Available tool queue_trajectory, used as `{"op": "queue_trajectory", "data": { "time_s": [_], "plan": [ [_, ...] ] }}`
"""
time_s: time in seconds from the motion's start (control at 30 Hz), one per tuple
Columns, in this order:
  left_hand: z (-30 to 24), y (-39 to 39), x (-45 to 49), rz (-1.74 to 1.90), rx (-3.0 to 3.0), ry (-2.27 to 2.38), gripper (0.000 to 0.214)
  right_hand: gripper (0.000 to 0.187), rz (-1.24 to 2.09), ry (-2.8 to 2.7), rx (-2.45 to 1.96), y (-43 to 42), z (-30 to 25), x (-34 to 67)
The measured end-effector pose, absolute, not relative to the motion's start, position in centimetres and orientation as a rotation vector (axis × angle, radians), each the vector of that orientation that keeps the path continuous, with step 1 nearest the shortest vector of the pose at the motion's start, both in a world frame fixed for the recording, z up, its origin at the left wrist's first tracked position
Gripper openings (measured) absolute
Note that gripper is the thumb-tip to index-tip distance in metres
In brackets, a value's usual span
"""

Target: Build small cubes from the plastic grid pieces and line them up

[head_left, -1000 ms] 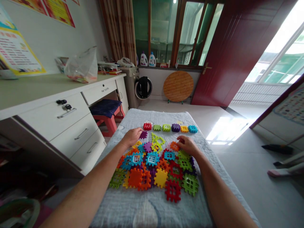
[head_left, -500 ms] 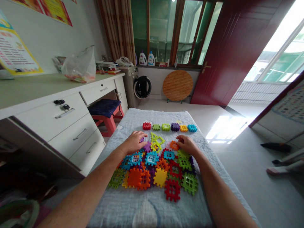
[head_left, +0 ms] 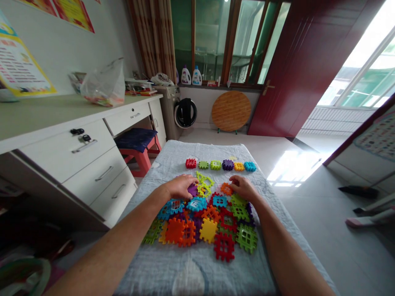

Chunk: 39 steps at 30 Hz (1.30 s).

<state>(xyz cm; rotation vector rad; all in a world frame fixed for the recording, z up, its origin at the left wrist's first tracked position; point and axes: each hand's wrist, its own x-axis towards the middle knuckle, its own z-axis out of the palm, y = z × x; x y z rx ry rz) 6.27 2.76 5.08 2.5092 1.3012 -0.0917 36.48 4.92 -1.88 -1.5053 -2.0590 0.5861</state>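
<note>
A home, shown by the washing machine point(head_left: 168, 109) and curtain point(head_left: 156, 39).

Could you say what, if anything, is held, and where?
Left hand covers the left of the purple piece; right hand by the right edge of the orange piece; a grip cannot be confirmed.

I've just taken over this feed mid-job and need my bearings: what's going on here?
A person is handling toothed building pieces with bare hands. The left hand is at a purple piece; how firmly it grips is unclear. The right hand is by an orange piece, contact hard to tell. A loose pile lies nearer the person on a pale blue cloth, while a row of six pieces or stacks stands beyond the hands.
</note>
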Motion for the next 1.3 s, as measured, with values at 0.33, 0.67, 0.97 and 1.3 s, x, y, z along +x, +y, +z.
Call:
{"op": "queue_trajectory", "data": {
  "time_s": [0.33, 0.67, 0.97, 1.3],
  "plan": [
    [6.1, 5.0, 1.4, 0.284, 2.364, 1.574, 0.053, 0.024, 0.574, -2.07, -1.51, 4.8, -1.6, 36.3],
    [3.0, 6.4, 0.7, 0.043, 2.305, 1.596, 0.057, 0.024, 0.601, -2.058, -1.513, 5.1, -2.3, 36.5],
    [2.8, 8.4, 1.2, -0.107, 2.316, 1.596, 0.052, 0.024, 0.605, -2.062, -1.508, 5.1, -2.1, 36.5],
    [3.7, 9.9, -0.3, 0.019, 2.338, 1.692, 0.049, 0.022, 0.61, -2.061, -1.491, 4.9, -2.0, 36.4]
  ]
}}
